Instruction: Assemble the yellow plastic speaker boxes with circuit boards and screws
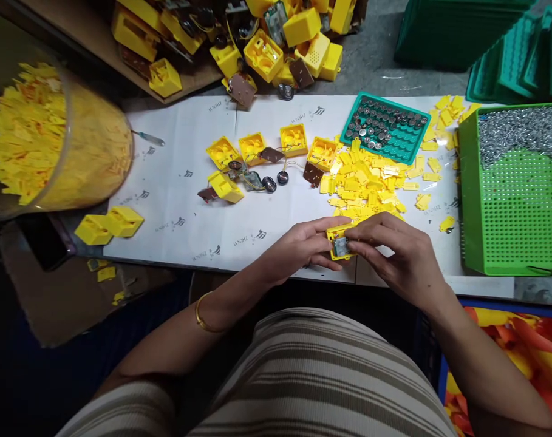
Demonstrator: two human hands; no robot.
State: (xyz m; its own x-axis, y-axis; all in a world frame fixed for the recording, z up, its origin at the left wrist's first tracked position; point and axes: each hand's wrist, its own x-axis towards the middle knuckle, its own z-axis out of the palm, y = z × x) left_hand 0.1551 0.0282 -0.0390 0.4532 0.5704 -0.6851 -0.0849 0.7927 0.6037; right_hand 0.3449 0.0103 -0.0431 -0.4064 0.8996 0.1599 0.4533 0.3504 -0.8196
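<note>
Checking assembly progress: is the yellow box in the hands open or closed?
Open: the yellow box, held between left hand and right hand, shows a greyish part exposed inside.

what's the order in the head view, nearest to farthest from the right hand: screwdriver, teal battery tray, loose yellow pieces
1. loose yellow pieces, just beyond the right hand
2. teal battery tray, farther back
3. screwdriver, far left
</note>
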